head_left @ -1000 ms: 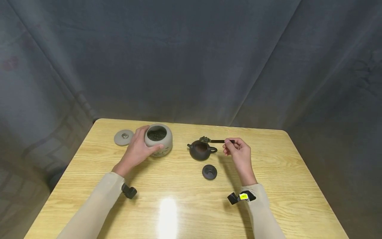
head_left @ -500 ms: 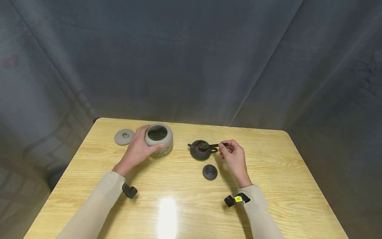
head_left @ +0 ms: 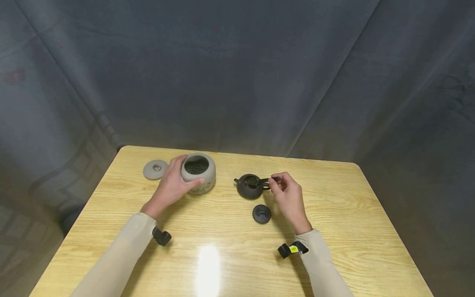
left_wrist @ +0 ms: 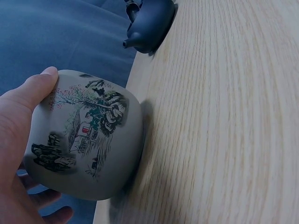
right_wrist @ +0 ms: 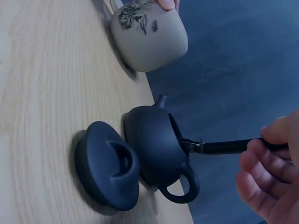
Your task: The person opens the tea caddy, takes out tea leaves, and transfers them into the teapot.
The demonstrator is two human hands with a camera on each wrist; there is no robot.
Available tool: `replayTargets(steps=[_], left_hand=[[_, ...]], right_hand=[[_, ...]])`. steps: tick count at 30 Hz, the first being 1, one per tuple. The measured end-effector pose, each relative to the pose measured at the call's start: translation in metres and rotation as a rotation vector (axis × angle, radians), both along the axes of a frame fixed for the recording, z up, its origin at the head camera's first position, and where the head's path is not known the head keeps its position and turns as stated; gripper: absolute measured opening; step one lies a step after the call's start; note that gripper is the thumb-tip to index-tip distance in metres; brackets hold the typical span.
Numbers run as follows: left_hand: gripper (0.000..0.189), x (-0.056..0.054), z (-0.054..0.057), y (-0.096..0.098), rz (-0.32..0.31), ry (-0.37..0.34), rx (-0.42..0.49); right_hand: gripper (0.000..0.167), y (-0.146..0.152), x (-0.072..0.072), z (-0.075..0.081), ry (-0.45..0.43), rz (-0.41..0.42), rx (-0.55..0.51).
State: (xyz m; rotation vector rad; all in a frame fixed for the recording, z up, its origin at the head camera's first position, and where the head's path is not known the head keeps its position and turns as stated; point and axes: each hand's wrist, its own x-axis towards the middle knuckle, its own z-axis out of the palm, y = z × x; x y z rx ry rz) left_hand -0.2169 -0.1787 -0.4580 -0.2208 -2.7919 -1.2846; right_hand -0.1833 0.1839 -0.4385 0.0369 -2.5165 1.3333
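Note:
My left hand (head_left: 171,185) grips a grey tea jar (head_left: 208,177) from its left side, thumb at the front. Dark tea leaves (head_left: 196,166) lie inside the lidless jar, and a landscape is painted on its wall in the left wrist view. A small dark teapot (head_left: 248,192) stands open to the right of the jar, its spout toward the jar. With thumb and fingers my right hand (head_left: 291,202) pinches the black handle of a tea scoop (right_wrist: 224,147). The scoop's head dips into the teapot's mouth, mostly hidden by the rim in the right wrist view.
The teapot's lid (head_left: 262,214) lies on the wooden table (head_left: 230,231) just in front of the pot. Left of the jar lies the jar's grey lid (head_left: 154,169) with a ring knob. A grey curtain (head_left: 237,82) hangs behind the table.
My right hand has moved left and turned the scoop, lowering its head from above the teapot into the mouth. The leaves heaped on it now show within the pot. My left hand stays on the jar.

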Motion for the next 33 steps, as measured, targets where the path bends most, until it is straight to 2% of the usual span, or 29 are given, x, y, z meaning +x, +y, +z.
replayTargets(steps=[9,12,16,22,29,33], left_hand=[[0.113,0.001,0.001,-0.001,0.004,-0.003,-0.010],[0.113,0.001,0.002,-0.001,0.005,-0.007,-0.008],[0.113,0.001,0.001,0.000,0.005,-0.008,-0.009],[0.114,0.000,0.000,0.000,0.008,-0.006,-0.011],[0.114,-0.001,0.000,0.000,0.011,-0.003,-0.016],[0.114,0.000,0.000,0.000,0.010,-0.002,-0.015]], right_hand=[[0.016,0.002,0.002,0.009,0.040,0.011,-0.029],[0.017,0.003,0.002,0.007,0.053,0.035,0.050],[0.016,0.002,0.002,0.000,0.124,0.107,0.194],[0.019,0.000,0.006,-0.003,0.227,0.210,0.343],[0.022,0.000,0.009,-0.004,0.289,0.259,0.443],[0.021,0.000,0.010,-0.004,0.281,0.269,0.425]])
